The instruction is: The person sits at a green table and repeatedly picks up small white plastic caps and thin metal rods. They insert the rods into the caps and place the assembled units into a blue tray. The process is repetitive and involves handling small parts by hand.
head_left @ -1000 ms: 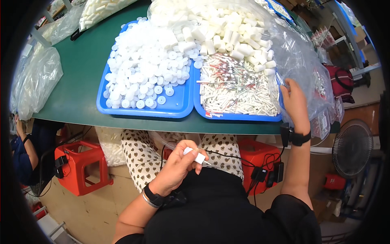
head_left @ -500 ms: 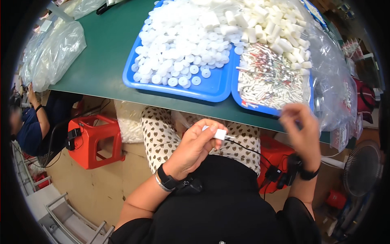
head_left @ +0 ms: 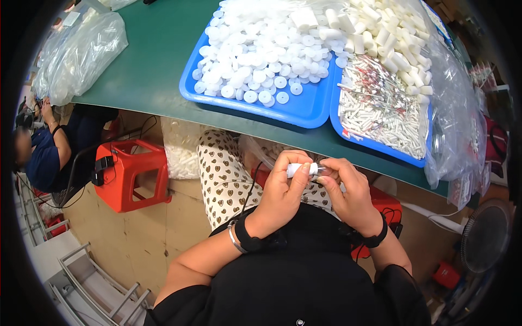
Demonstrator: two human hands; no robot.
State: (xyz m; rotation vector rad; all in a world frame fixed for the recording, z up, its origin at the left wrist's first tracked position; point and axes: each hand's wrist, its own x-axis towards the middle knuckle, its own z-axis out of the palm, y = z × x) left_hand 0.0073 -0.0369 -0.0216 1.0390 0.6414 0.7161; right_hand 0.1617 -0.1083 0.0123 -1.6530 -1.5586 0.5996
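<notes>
Your left hand (head_left: 283, 195) has its grip clamped on the small white tube (head_left: 302, 169), held over your lap just below the near edge of the bench (head_left: 157, 60). Your right hand (head_left: 348, 193) pinches together at the tube's right end. Keep the tube level and steady, and work its end squarely, as I judge it, twisting gently rather than forcing

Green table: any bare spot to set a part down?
Yes: the green table is bare between the clear bag and the left blue tray, plus a thin strip along its near edge. Both that tray and the right blue tray are heaped full.
</notes>
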